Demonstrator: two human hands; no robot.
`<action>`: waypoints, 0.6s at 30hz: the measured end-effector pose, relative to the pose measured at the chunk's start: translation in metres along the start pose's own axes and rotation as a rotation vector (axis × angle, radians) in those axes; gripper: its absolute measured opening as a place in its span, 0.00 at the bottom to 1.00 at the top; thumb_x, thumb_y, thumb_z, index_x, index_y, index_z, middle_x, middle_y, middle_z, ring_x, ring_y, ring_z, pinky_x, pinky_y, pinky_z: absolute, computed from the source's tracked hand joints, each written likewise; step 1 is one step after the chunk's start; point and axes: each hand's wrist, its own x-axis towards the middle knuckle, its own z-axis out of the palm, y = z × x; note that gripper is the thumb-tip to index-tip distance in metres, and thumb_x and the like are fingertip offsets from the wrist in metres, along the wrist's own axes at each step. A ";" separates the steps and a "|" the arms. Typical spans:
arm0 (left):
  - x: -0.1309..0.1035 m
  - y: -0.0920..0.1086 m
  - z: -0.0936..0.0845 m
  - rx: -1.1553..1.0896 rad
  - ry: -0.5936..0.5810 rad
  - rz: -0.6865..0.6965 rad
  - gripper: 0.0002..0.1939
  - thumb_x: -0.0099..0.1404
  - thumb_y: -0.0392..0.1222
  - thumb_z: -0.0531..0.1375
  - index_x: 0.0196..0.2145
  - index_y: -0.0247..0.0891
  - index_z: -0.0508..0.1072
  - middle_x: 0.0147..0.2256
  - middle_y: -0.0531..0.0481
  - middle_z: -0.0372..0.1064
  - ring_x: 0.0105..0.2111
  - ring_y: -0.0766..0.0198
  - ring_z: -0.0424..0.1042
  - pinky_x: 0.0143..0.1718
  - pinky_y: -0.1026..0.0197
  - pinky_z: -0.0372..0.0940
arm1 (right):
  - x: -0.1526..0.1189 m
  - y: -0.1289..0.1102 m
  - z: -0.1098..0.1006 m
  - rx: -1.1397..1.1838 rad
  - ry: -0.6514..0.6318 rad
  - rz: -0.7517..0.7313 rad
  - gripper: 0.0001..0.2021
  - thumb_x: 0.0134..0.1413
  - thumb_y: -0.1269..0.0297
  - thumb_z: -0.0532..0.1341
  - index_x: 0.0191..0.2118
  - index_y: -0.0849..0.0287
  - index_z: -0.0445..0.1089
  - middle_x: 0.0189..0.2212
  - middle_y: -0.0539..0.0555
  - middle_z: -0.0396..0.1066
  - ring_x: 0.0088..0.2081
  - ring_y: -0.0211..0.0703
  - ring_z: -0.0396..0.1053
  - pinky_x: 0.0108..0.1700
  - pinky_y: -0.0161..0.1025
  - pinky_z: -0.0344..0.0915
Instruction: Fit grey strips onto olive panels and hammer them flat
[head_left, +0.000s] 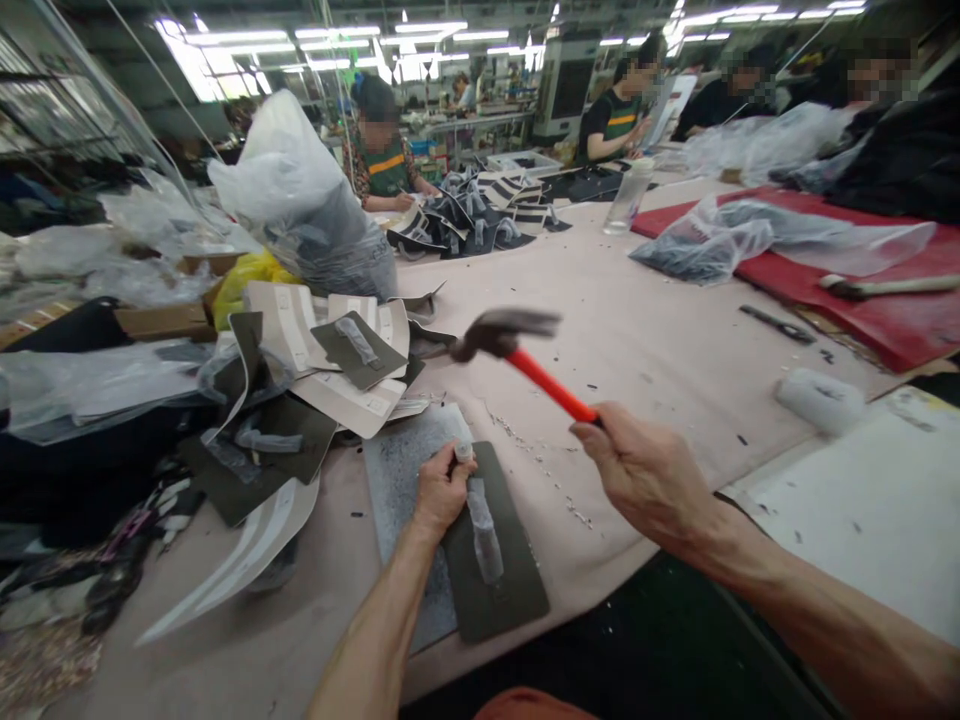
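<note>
My right hand (637, 470) grips the red handle of a claw hammer (551, 380), its dark head raised above the table and slightly blurred. My left hand (444, 488) pinches a small, round, whitish tool (464, 452) at the top end of a dark grey-green panel (514, 560). A plastic-wrapped strap (486, 535) runs lengthwise along that panel. Beneath the panel's left side lies a grey speckled slab (397, 480). What the small tool's lower end touches is hidden.
Panels with wrapped straps (360, 350) are heaped left of the slab. Small pieces (555, 485) lie scattered to the right. A white roll (819, 400), a dark tool (777, 325) and another hammer (885, 287) are farther right. People sit across the table (585, 270).
</note>
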 end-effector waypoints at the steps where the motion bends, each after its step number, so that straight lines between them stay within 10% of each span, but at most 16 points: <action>1: 0.000 0.000 0.000 0.002 -0.003 0.003 0.07 0.62 0.38 0.60 0.38 0.39 0.76 0.35 0.50 0.78 0.34 0.62 0.75 0.37 0.63 0.67 | 0.000 -0.003 -0.001 0.061 0.114 0.017 0.13 0.68 0.55 0.48 0.34 0.56 0.60 0.20 0.46 0.60 0.19 0.36 0.56 0.25 0.35 0.48; 3: 0.000 0.000 0.000 0.012 -0.003 0.007 0.07 0.62 0.38 0.59 0.39 0.39 0.76 0.34 0.50 0.78 0.33 0.62 0.75 0.37 0.63 0.67 | -0.008 -0.001 0.005 0.083 0.174 0.008 0.12 0.69 0.57 0.47 0.35 0.56 0.59 0.19 0.46 0.60 0.18 0.35 0.56 0.24 0.35 0.48; 9: 0.001 0.000 -0.001 -0.021 0.007 -0.021 0.07 0.62 0.39 0.59 0.38 0.40 0.76 0.35 0.50 0.79 0.35 0.61 0.77 0.38 0.63 0.68 | -0.047 0.049 0.029 -0.279 -0.435 -0.081 0.12 0.66 0.61 0.52 0.30 0.56 0.61 0.18 0.49 0.64 0.17 0.37 0.56 0.25 0.39 0.39; 18: 0.001 0.001 0.000 0.042 0.002 -0.013 0.09 0.63 0.39 0.59 0.40 0.39 0.76 0.37 0.49 0.79 0.37 0.60 0.77 0.40 0.61 0.69 | -0.012 0.009 0.004 0.007 0.108 -0.061 0.16 0.70 0.56 0.47 0.33 0.58 0.62 0.19 0.46 0.61 0.18 0.34 0.56 0.25 0.34 0.49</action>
